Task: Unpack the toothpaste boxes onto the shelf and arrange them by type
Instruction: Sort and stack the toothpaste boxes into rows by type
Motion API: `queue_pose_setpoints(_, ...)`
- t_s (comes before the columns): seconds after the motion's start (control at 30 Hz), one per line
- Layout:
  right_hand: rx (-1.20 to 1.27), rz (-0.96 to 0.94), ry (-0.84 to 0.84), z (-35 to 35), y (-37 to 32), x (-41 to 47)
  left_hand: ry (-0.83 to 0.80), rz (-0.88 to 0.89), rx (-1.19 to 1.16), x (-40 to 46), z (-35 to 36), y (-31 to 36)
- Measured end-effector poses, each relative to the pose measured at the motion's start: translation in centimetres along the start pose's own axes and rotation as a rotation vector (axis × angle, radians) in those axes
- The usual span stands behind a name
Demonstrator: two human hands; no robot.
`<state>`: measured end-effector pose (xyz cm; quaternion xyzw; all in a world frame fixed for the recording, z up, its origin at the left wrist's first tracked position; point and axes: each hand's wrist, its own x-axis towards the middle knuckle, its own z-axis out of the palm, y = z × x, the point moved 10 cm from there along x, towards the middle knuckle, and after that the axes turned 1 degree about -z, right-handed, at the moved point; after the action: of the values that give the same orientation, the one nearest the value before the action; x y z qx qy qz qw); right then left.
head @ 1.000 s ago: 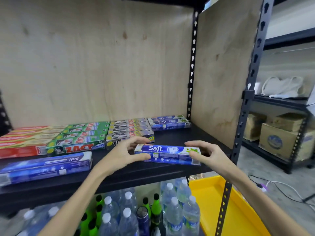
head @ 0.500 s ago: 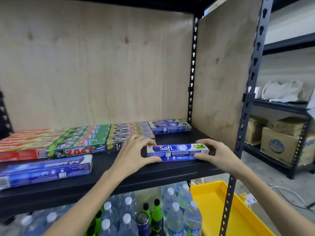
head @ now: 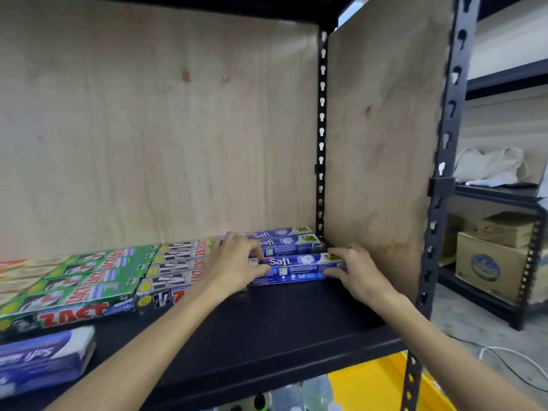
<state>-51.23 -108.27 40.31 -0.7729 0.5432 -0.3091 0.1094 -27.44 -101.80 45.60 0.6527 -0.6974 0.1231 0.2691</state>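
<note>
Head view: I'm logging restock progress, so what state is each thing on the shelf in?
Safi box: flat on the shelf, held at both ends.
Left hand: grips its left end.
Right hand: grips its right end.
Back Safi boxes: lying flat, in a row.
Green Zact boxes: flat, side by side.
Black-and-white Zact boxes: flat, side by side.

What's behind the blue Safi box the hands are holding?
Behind the held Safi box lie two more Safi boxes, back toward the plywood wall. The left hand covers their left ends, so those can't be seen.
</note>
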Motion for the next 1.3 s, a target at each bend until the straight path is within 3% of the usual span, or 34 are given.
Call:
queue_pose_setpoints(0.23,0.066,-0.092,-0.064,2.2,0.3,5.1,-0.184,-0.193,-0.221,3.9,2.9,-5.2)
queue_pose_setpoints(0.4,0.164,-0.064,-0.046,3.4,1.6,6.6,-0.319,-0.197,-0.302,4.6,4.3,-6.7)
queue_pose_setpoints(0.6,0.205,-0.024,-0.064,4.2,2.3,7.2,-0.342,-0.192,-0.283,4.9,4.5,-7.4)
queue_pose_setpoints(0.83,0.160,-0.077,0.042,3.3,1.7,6.2,-0.248,-0.175,-0.313,3.8,3.9,-6.9)
queue_pose_setpoints(1.0,0.107,-0.259,0.188,1.0,-1.7,3.0,0.027,-0.057,-0.179,1.9,0.3,-4.6)
queue_pose_setpoints(1.1,0.083,-0.318,0.193,0.7,-3.6,0.7,0.142,-0.002,-0.079,0.9,-2.1,-2.5)
queue_pose_setpoints(1.3,0.142,-0.296,0.153,0.4,-5.7,-3.6,0.189,0.091,-0.008,-1.9,-4.8,-0.5)
